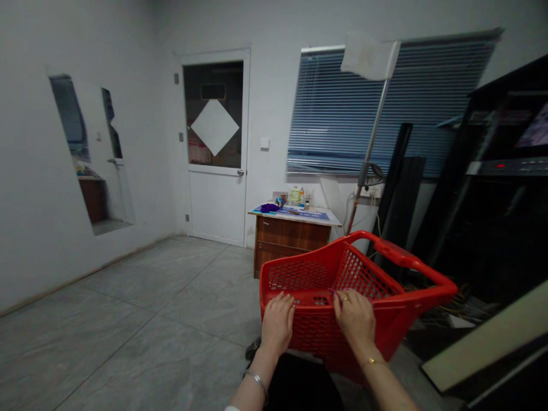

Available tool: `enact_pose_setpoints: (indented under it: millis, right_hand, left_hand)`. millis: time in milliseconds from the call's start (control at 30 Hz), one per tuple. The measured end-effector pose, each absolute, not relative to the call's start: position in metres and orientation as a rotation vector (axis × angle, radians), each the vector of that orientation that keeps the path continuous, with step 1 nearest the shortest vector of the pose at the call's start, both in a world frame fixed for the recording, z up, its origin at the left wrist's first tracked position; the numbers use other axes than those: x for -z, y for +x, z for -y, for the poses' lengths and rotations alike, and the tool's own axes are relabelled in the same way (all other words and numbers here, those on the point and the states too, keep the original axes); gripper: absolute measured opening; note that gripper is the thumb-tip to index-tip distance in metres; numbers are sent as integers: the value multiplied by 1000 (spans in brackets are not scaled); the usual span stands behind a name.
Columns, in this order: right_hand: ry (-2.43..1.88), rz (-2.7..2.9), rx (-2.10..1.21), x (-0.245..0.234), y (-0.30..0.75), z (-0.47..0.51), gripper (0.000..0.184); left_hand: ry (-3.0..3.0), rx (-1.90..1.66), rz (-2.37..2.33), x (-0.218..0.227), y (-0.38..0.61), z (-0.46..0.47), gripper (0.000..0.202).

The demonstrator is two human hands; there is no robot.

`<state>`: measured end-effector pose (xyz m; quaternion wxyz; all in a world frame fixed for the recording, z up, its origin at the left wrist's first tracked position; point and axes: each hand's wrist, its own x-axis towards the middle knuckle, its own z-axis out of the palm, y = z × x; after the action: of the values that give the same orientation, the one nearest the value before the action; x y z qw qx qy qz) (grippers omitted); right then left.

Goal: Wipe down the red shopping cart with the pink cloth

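Left hand: my left hand [278, 322] is closed on the near rim of the red basket [299, 278], fingers hooked over the edge.
Right hand: my right hand [354, 318] grips the same rim just beside it, fingers curled into the mesh.
Basket: right in front of me, tilted, with its handle [406, 260] swung toward the far right. It looks empty, as far as I can see inside.
Step in hand: as I judge it, I am holding the basket by its rim with both hands.
Next move calls for: an even, firm two-handed grip, since the basket already leans to one side.
Around: tiled floor [149, 308] below, and a wooden table [293, 235] well beyond the basket, under the blinds [338, 114] and beside the door [216, 194].
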<state>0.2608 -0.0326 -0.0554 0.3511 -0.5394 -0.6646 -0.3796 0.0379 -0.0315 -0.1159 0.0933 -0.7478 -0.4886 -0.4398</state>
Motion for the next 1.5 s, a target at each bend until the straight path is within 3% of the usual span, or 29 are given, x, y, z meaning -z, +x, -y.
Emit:
enact_pose_setpoints:
  millis: [233, 633, 1100, 1500]
  right_hand:
    - [-1226, 1787, 857, 74, 197, 40, 13]
    - [-1444, 1555, 1219, 27, 373, 23, 21]
    - [-1232, 1806, 876, 75, 204, 39, 14]
    - [-1409, 1676, 1234, 22, 387, 25, 22]
  left_hand:
    - [-2237, 1257, 1409, 114, 33, 35, 29]
    - [-2229, 1260, 1430, 117, 38, 34, 29]
    - [-2214, 1253, 1433, 115, 37, 36, 30]
    - [-2213, 1193, 1472, 114, 43, 37, 33]
